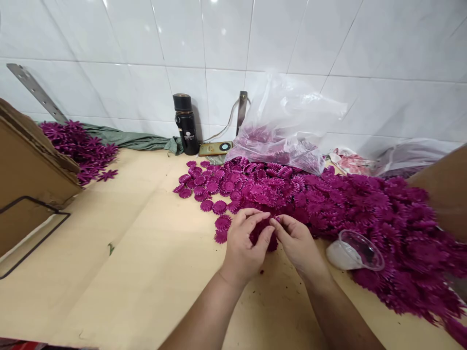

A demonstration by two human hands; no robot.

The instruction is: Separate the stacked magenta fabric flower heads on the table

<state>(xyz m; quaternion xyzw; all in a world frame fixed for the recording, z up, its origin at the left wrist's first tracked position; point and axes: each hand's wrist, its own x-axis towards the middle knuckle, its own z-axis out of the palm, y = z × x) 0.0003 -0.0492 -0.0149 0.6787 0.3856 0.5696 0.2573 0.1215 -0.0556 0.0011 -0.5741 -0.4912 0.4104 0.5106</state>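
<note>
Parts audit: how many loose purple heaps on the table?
2: left heap by the cardboard box; larger right heap by the clear cup. More may be hidden.

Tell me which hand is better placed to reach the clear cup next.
Probably the right hand: the clear cup sits just to its right, beside the purple flowers. The left hand is farther away, with the right hand in between.

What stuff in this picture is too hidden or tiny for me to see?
All in the head view:
Exactly what lies between the left hand and right hand: covered by both.
The smallest lettering on the black bottle: too tiny.
The cardboard box's far side: cut off by the left edge.
Separate shapes inside the clear bag: blurred behind cloudy folds.
</note>
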